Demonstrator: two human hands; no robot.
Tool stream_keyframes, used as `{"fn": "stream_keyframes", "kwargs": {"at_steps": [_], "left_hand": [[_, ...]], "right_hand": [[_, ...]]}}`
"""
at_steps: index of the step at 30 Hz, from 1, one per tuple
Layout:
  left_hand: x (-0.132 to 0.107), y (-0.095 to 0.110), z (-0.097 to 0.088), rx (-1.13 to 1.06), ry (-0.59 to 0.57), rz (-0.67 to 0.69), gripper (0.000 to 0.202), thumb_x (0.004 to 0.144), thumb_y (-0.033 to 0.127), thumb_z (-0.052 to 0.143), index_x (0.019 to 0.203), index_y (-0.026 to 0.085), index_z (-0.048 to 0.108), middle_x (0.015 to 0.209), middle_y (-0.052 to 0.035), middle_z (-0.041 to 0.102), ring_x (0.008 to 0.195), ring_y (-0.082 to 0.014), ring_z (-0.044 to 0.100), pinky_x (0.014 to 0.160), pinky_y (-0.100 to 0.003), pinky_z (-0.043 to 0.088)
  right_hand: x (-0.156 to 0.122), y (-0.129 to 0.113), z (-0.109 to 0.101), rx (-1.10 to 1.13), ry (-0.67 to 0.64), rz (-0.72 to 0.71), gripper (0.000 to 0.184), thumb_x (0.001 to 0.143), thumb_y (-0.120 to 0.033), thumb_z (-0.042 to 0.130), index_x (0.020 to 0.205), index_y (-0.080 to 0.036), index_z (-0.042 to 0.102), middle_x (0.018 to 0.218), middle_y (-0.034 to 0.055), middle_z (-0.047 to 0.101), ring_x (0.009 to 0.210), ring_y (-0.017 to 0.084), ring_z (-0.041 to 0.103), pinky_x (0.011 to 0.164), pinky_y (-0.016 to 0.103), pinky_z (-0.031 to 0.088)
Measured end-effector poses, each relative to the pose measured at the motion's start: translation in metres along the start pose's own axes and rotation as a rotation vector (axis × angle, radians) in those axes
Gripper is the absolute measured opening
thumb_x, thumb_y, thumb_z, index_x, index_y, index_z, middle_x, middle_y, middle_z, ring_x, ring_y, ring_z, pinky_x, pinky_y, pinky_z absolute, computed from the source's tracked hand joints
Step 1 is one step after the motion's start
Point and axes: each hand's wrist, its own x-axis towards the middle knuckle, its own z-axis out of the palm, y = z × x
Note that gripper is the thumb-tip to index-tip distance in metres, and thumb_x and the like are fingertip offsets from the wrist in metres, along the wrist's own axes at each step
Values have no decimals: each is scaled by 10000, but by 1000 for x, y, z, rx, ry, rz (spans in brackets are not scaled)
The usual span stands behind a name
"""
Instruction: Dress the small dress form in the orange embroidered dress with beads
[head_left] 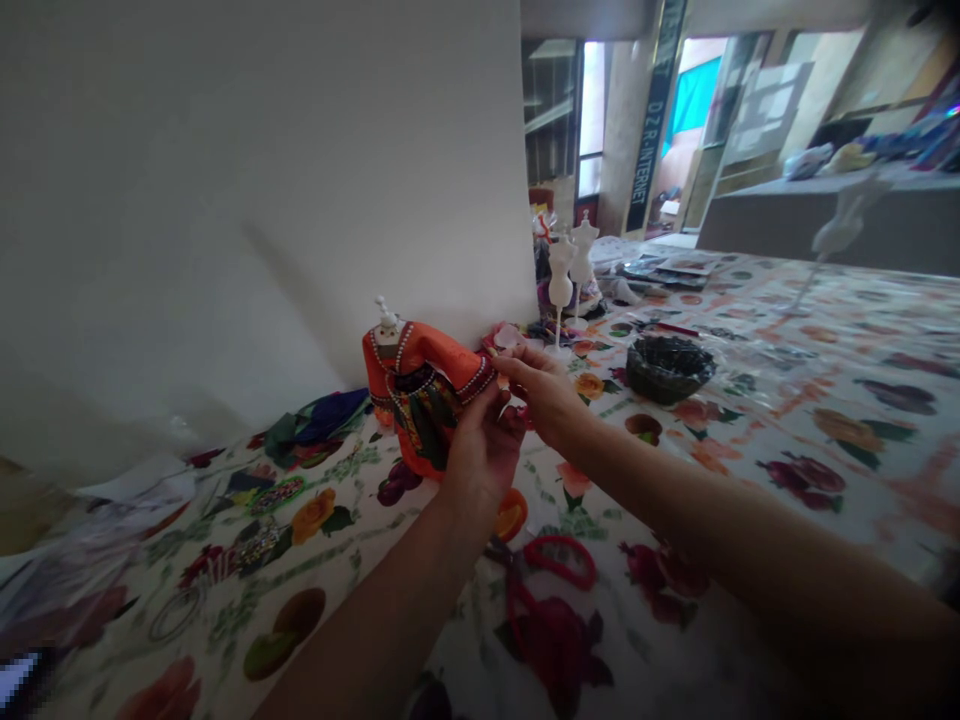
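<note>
A small white mannequin wearing an orange dress [420,395] with beaded trim and a dark patterned front stands on the flowered tablecloth [787,440] by the white wall. My left hand [480,450] is closed around the dress's lower right side. My right hand [540,385] pinches the end of the dress's right sleeve, with its fingers pressed together. Something small and pinkish [510,336] shows just above my right fingers; I cannot make it out.
Two bare white mannequins [570,265] stand further back. A dark bowl [666,366] sits to the right of my hands. Red-handled scissors [551,570] lie near my forearms. Fabric scraps [315,425] and trims [262,510] lie to the left. A white wall [262,180] borders the table.
</note>
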Motion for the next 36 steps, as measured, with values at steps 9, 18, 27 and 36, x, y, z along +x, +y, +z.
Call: {"fn": "stream_keyframes", "kwargs": {"at_steps": [9,18,27,36], "left_hand": [[1,-2,3,-15,-15,10,146,955,106,591,870,144,704,681,12,628,557,-45,574,497,-135,420],[6,2,0,-4,-18,-7,218,977,101,542,798,113,666,636,14,606,500,-34,531,462,-124,420],[7,3,-6,22,-16,42,191,982,96,542,859,120,687,703,17,661,497,-25,552,458,-116,431],[5,2,-2,9,22,54,208,979,90,541,835,128,686,665,27,651,494,-23,553,469,-113,435]], "right_hand": [[1,0,0,6,10,16,252,710,-343,782,740,-214,568,643,-62,509,578,93,419,533,248,304],[-4,18,-8,115,30,93,165,658,-250,712,804,-177,689,733,-21,626,604,83,529,553,213,393],[-1,22,0,306,-110,214,193,643,-213,720,829,-188,674,585,-58,551,495,62,460,433,156,317],[-5,17,4,342,-88,180,256,646,-234,828,828,-207,650,569,-83,551,466,52,473,419,140,337]]}}
